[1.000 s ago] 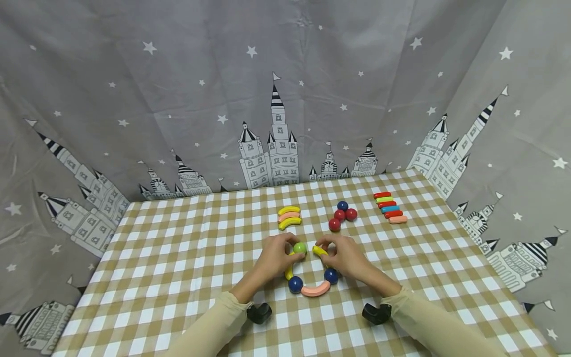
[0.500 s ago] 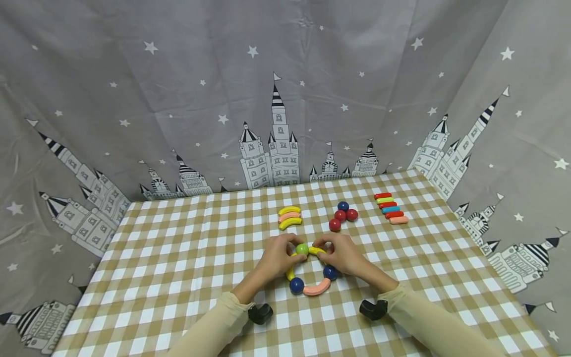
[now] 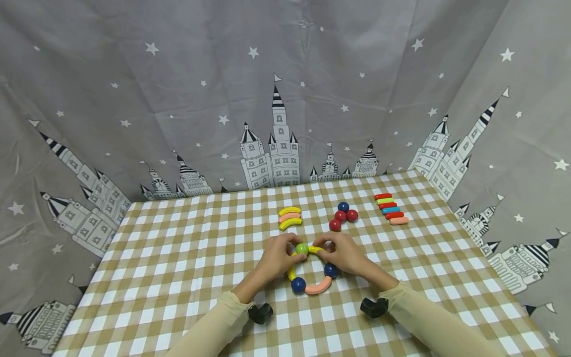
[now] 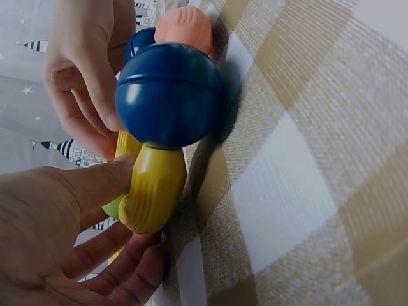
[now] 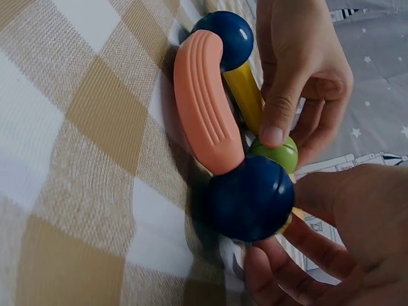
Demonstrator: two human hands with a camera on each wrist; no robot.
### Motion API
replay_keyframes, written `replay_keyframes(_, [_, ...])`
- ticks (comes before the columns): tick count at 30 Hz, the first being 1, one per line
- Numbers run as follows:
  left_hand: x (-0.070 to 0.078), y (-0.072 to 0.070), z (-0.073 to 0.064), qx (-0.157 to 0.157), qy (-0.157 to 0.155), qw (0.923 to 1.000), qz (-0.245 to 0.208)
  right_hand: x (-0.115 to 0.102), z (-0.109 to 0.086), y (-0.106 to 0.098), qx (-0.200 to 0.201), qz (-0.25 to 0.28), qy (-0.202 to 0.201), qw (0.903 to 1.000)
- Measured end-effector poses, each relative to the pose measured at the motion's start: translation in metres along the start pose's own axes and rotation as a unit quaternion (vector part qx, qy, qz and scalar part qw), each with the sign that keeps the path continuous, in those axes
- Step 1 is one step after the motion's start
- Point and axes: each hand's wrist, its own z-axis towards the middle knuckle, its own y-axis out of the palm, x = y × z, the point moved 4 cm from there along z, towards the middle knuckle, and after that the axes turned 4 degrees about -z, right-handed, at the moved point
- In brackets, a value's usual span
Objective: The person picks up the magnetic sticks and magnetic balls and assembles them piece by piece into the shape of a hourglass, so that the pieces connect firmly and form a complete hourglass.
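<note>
A ring of balls and curved rods lies on the checkered cloth, between my hands. My left hand [image 3: 277, 254] pinches the light green ball [image 3: 302, 248] at its far side. My right hand [image 3: 344, 253] pinches a yellow curved rod [image 3: 314, 250], whose end meets that ball. Another yellow curved rod [image 4: 153, 188] runs from the green ball to a dark blue ball [image 3: 298, 285]. At the near side a pink curved rod [image 5: 207, 105] joins this ball to a second dark blue ball [image 5: 248, 197]. Fingers partly cover both yellow rods.
Behind the ring lie several curved rods [image 3: 290, 223] in yellow and pink. To their right sits a cluster of red balls [image 3: 340, 215] with one blue ball [image 3: 343, 207]. Several straight rods [image 3: 390, 210] in mixed colours are lined up at the back right.
A gap between the green ball and the right yellow rod has closed as the hands came together; they now touch. The dark blue balls and pink rod shifted slightly.
</note>
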Motion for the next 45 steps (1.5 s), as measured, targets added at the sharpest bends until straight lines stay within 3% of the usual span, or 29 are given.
replay_keyframes(7, [-0.004,-0.002,0.000,-0.010,-0.012,0.9999,0.000,0.004,-0.015,-0.007,-0.030,0.007,-0.058,0.9979])
replay_keyframes(14, [-0.007,-0.003,0.000,-0.019,-0.020,0.9996,-0.004,0.011,-0.031,-0.011,-0.076,0.027,-0.062,0.9948])
replay_keyframes(21, [-0.008,-0.003,0.000,-0.012,-0.021,0.9997,-0.009,0.014,-0.037,-0.011,-0.088,0.029,-0.059,0.9939])
replay_keyframes(27, [-0.008,-0.009,-0.004,0.022,-0.010,0.9994,-0.027,0.018,-0.035,-0.013,-0.052,0.019,-0.037,0.9978])
replay_keyframes(32, [-0.010,-0.013,-0.005,0.037,-0.034,0.9974,-0.051,0.022,-0.025,-0.015,-0.009,0.023,-0.009,0.9997])
replay_keyframes(37, [-0.014,-0.015,-0.006,0.049,-0.050,0.9949,-0.073,0.024,-0.015,-0.015,0.024,0.021,-0.014,0.9994])
replay_keyframes(45, [-0.017,-0.017,-0.005,0.054,-0.071,0.9908,-0.101,0.024,-0.008,-0.014,0.051,0.017,0.003,0.9986])
